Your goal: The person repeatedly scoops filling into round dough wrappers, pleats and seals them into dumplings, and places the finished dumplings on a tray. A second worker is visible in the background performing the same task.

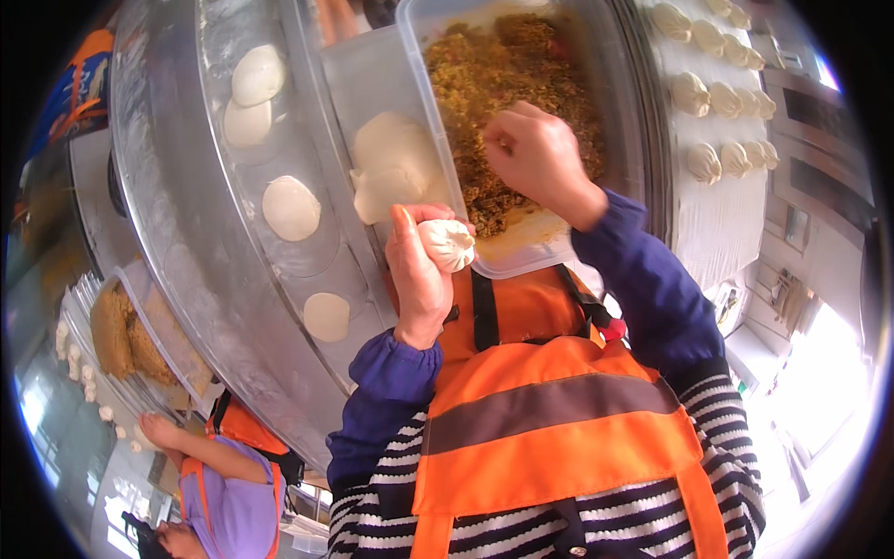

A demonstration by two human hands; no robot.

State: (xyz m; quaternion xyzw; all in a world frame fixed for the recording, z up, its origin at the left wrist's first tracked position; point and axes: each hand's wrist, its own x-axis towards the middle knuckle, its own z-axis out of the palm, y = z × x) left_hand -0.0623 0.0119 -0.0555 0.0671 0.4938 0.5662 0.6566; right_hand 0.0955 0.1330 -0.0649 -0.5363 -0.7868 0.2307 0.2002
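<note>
My left hand [422, 272] holds a pleated, filled dough bun [448, 245], its gathered side facing up and right. My right hand [536, 155] is over a clear plastic tub [513, 264] of brownish-yellow crumbly filling [482, 77], fingers curled; whether it pinches any filling cannot be told. Left of the tub, flat dough wrappers [391, 164] lie overlapped on the metal surface, close above my left hand. More round wrappers [291, 208] lie along a steel strip farther left, two of them overlapping near the top.
Rows of pleated buns [691, 94] rest on a cloth-covered tray [712, 209] at right. A curved steel rim [209, 209] runs down the left. Beyond it, a co-worker [230, 482] stands near another tub of filling [133, 335] and a tray with small dough pieces.
</note>
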